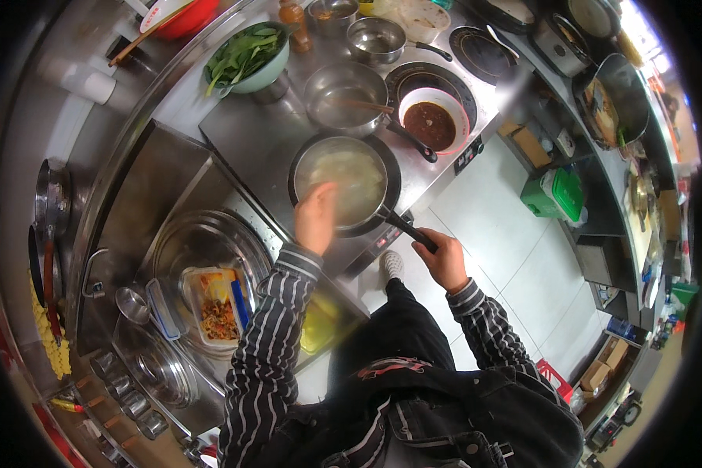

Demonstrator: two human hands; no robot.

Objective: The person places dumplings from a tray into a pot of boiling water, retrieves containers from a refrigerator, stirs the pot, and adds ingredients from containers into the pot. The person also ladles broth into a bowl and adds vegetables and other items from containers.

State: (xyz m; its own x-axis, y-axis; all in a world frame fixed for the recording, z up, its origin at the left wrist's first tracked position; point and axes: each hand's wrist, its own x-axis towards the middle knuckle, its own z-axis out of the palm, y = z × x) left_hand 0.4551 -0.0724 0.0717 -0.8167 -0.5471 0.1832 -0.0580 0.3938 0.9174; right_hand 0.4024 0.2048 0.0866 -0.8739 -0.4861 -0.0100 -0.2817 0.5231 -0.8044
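Observation:
My right hand (441,257) is closed around the black handle of a saucepan (342,181), which sits on an induction cooktop and holds pale, cloudy liquid. Over the pan's near left rim, my left hand (316,216) is blurred; whether it holds something cannot be made out. Behind the saucepan stands a second steel pan (346,96) with a wooden utensil in it. A white bowl (434,121) of dark red-brown sauce rests on another burner, right of that pan. Green leaves (250,54) fill a pale green bowl at the back left.
Left of me, a food container (216,304) lies in a large steel basin beside a ladle (133,305). A small steel saucepan (376,41) and an orange-brown bottle (295,26) stand farther back. Shelves with a green-lidded bin (566,195) line the right side.

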